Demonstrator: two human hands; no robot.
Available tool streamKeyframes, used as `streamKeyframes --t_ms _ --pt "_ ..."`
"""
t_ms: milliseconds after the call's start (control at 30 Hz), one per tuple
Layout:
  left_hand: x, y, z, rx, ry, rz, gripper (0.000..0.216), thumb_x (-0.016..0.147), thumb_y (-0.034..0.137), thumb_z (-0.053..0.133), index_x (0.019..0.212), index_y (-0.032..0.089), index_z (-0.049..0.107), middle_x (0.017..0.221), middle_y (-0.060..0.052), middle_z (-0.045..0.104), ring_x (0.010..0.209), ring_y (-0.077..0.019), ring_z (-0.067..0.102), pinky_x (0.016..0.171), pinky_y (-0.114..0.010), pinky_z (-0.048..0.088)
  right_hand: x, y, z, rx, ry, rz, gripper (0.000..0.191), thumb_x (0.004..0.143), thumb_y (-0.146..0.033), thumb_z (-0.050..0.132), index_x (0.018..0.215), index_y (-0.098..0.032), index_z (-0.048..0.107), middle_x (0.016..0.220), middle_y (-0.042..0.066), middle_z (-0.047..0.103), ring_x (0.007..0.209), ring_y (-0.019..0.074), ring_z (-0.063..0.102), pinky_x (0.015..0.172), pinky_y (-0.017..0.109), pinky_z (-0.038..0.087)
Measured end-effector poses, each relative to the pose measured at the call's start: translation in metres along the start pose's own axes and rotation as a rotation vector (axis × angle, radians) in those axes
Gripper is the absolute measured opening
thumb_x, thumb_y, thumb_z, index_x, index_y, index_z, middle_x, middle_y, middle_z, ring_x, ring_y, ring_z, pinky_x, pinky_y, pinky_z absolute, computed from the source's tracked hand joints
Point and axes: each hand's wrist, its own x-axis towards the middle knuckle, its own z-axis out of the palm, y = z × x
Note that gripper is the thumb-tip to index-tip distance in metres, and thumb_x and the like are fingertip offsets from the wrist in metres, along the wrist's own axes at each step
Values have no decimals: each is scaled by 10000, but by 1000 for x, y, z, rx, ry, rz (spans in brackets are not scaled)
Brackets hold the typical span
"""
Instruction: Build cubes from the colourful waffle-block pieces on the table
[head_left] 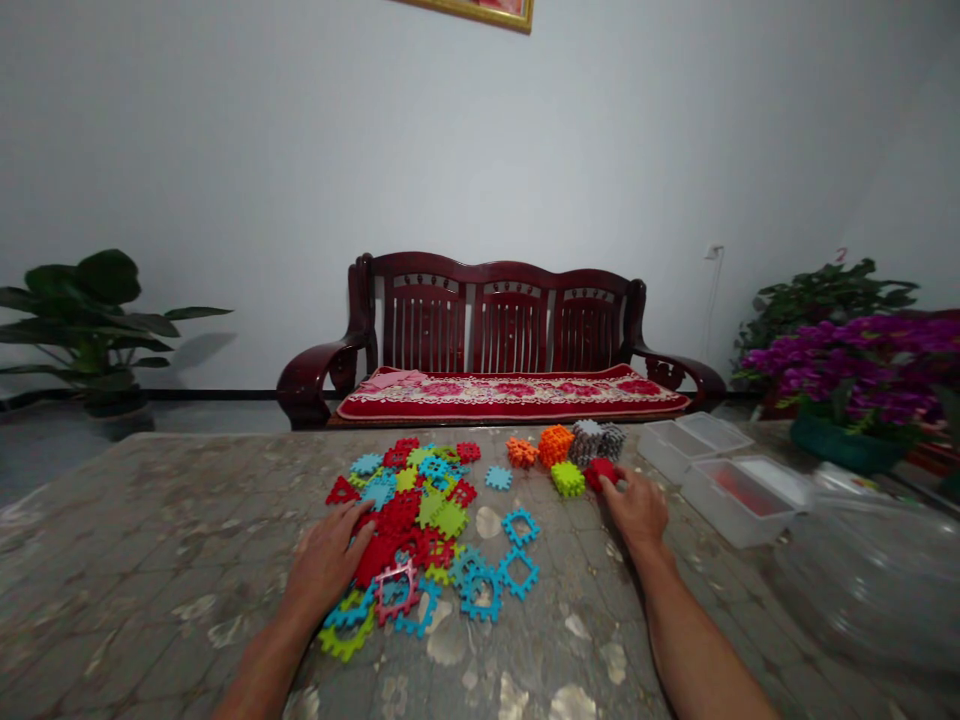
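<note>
A heap of flat, toothed plastic tiles (pixel 420 515) in red, blue and green lies in the middle of the table (pixel 150 560). My left hand (pixel 326 560) rests flat on the heap's near left side, fingers stretched over red tiles. My right hand (pixel 637 505) is closed around a red assembled cube (pixel 600 472) at the far right. Beside it stand a green cube (pixel 568 478), two orange cubes (pixel 544 447) and a grey cube (pixel 596 440). Open blue frame tiles (pixel 519 548) lie between my hands.
Clear plastic boxes (pixel 724 485) and a clear lid (pixel 870 570) sit at the table's right. Purple flowers in a pot (pixel 862 375) stand beyond them. A dark wooden bench with a red cushion (pixel 502 350) is behind the table, a leafy plant (pixel 90 325) far left.
</note>
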Motion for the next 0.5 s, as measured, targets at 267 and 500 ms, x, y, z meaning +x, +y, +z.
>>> streamKeyframes --t_ms 267,500 --pt "0 2 -3 6 -13 3 490 979 379 389 1328 186 673 1395 -134 680 1315 -281 613 1143 -489 436 1 -2 1 -51 -60 -4 458 947 -474 576 1307 -222 703 1140 133 749 1061 284 662 889 366 439" --pt "-1 2 -2 -2 5 -6 483 974 381 401 1330 199 671 1400 -124 677 1321 -276 608 1150 -479 427 1 -4 1 -119 -105 -50 450 962 -468 567 1327 -233 684 1190 119 741 1105 285 637 913 368 424"
